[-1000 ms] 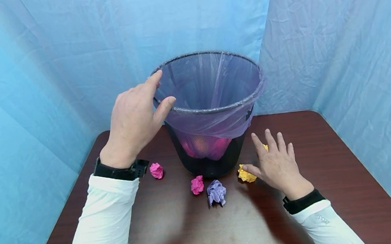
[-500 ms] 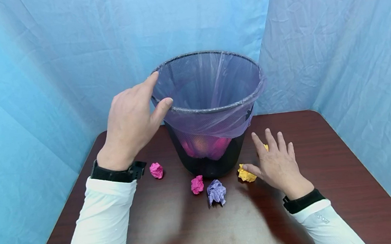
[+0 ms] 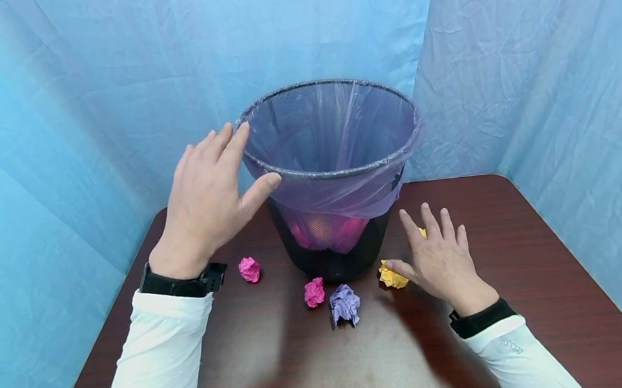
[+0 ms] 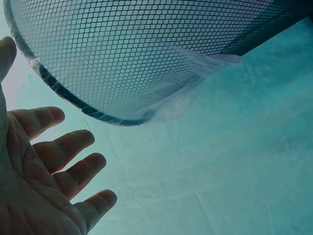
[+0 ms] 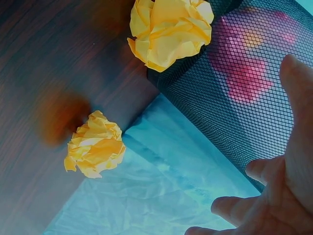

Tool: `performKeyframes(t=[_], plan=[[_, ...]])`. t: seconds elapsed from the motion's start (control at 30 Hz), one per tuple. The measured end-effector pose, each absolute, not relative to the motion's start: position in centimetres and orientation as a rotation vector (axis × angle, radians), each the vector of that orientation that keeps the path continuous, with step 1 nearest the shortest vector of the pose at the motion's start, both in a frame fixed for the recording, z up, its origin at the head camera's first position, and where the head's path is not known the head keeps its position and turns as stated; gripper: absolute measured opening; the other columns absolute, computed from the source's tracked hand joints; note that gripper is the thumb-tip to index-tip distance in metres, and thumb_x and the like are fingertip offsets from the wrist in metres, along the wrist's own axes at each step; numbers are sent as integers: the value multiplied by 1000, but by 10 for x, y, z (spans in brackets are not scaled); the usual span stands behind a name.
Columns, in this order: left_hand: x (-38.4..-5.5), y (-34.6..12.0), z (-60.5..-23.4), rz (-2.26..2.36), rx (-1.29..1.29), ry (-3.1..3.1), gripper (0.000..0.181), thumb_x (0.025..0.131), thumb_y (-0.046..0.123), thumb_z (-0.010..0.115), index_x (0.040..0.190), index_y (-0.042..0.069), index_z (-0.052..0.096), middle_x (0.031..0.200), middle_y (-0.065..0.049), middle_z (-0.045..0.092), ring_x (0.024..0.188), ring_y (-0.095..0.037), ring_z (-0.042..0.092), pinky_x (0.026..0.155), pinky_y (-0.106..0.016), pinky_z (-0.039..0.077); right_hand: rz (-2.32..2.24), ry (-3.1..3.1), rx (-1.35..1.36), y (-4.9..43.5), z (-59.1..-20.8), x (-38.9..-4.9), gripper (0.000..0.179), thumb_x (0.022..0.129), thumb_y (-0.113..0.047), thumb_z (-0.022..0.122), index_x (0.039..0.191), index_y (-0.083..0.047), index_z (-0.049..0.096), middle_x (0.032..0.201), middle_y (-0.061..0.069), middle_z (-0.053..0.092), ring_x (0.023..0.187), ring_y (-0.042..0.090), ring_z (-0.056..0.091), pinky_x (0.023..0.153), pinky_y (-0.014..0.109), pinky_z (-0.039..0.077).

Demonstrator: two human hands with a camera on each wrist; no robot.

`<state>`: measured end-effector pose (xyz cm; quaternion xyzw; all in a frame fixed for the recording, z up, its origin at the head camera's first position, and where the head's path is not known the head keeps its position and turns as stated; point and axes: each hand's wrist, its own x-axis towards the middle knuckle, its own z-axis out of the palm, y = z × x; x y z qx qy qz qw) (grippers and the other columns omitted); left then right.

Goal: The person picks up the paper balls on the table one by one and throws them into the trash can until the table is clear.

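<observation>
Head: left hand (image 3: 206, 198) beside rim (image 3: 331, 174)

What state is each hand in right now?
Left hand: open, empty, beside the round black mesh bin.
Right hand: open, empty, near a crumpled yellow paper ball.

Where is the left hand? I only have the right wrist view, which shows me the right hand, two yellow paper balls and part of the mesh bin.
Observer: The left hand is beside the left part of the rim of the bin, fingers extended; I can't tell whether it touches.
Operator: Any loose paper outside my frame?
Observer: Yes, two pink paper balls and a purple paper ball lie on the table.
Operator: My view cuts off the top of the bin. Is it lined?
Observer: Yes, a translucent purple liner is folded over the rim and hangs down outside.
</observation>
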<state>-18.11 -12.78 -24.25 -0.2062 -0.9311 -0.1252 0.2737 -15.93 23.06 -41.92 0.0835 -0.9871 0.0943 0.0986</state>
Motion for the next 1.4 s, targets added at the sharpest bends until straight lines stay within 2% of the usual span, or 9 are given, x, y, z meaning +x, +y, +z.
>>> performKeyframes(t=[0.3,0.8,1.23,1.4], plan=[[-175,-133,-249,-310,-535,-2578,91,96,68,58,164,12,34,166,-24,34,152,-51,31,122,-71,21,275,-2918,247,231,-418,-158,101,88,-65,72,165,-15,30,166,33,23,151,62,17,111,83,19],[-165,-144,-273,-262,-476,-2650,103,91,73,62,165,9,31,167,-27,30,154,-52,25,121,-74,17,263,-2915,252,229,-416,-156,101,88,-66,72,165,-16,29,166,33,24,150,62,17,110,83,20],[-158,-150,-298,-243,-423,-2741,111,86,76,66,168,15,22,172,-24,19,159,-48,13,120,-76,11,260,-2928,248,227,-415,-156,101,89,-66,71,165,-16,29,166,33,23,150,62,17,111,83,20],[-158,-151,-308,-228,-418,-2759,112,85,79,65,168,17,23,172,-23,19,159,-48,13,119,-77,11,259,-2915,254,227,-415,-156,101,88,-65,72,165,-15,30,166,33,24,150,62,18,110,83,21]])
